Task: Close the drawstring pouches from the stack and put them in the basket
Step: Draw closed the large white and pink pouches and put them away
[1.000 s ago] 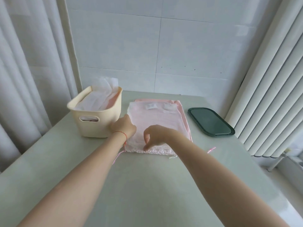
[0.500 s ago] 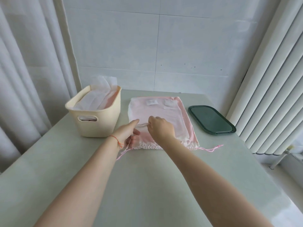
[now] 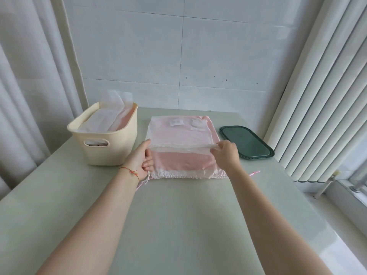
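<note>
My left hand (image 3: 139, 161) and right hand (image 3: 225, 153), fingers pinched on near edge of top white pouch (image 3: 178, 133), lifting it off pink stack (image 3: 182, 163) between hands. Basket (image 3: 111, 147) just left of left fingers, already holding pouches. Step: taking pouch. Next, I think: find strings, pull closed.

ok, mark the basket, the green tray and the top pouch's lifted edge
basket (image 3: 111, 149): head view, front wall.
green tray (image 3: 245, 140): head view, flat centre.
top pouch (image 3: 181, 147): head view, middle of lifted edge.
</note>
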